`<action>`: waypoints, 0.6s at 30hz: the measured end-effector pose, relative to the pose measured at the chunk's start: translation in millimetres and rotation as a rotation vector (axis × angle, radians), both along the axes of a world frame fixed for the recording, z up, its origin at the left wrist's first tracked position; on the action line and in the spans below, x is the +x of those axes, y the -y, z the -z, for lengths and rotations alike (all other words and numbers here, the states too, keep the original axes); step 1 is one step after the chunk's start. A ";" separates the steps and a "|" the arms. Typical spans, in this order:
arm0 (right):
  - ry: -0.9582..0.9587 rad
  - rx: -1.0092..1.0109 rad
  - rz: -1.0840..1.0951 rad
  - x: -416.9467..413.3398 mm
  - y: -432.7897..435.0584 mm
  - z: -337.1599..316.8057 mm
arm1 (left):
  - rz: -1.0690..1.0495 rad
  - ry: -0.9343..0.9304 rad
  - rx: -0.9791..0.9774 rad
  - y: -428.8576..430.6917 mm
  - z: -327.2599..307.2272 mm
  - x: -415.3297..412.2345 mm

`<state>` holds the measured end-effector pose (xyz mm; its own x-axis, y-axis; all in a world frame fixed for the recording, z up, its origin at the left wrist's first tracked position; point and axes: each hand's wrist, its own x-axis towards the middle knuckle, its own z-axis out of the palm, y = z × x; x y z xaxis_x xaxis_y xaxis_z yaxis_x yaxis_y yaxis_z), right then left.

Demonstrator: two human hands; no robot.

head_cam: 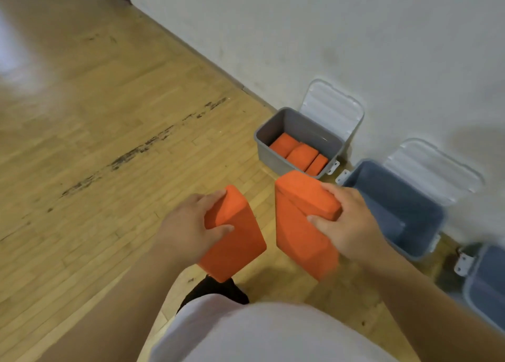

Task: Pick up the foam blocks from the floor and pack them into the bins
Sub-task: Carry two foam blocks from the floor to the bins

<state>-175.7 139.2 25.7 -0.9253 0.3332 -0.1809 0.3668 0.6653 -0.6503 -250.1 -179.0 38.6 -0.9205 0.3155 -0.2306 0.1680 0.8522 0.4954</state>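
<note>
Left hand (188,225) gripping one orange block (237,241), right hand (352,225) gripping another (297,225), held apart above floor (109,132); grey bin (276,153) holding three blocks (300,155), blue bin (410,197) beside it.

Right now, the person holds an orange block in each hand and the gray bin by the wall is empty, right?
Not quite. The head view shows the gray bin is not empty: three orange blocks lie inside it. The rest is right: the left hand holds the left block, and the right hand holds the right block.
</note>
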 end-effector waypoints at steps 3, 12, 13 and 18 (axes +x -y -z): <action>0.045 -0.035 0.054 -48.9 -12.0 16.7 | 0.042 0.028 -0.005 -16.6 14.2 -73.9; 0.058 -0.037 0.396 -211.6 -40.9 48.5 | 0.395 0.029 -0.072 -87.5 33.5 -336.2; 0.043 -0.057 0.443 -229.8 -44.3 46.7 | 0.455 0.012 -0.099 -98.6 30.1 -364.3; 0.014 -0.140 0.614 -301.1 -73.6 45.3 | 0.650 -0.050 -0.194 -163.4 28.2 -481.2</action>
<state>-476.8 212.9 -19.7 -0.5697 0.7755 -0.2721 0.6642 0.2395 -0.7081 -731.3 -15.5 10.4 -0.5692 0.7653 -0.3006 0.6948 0.6432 0.3218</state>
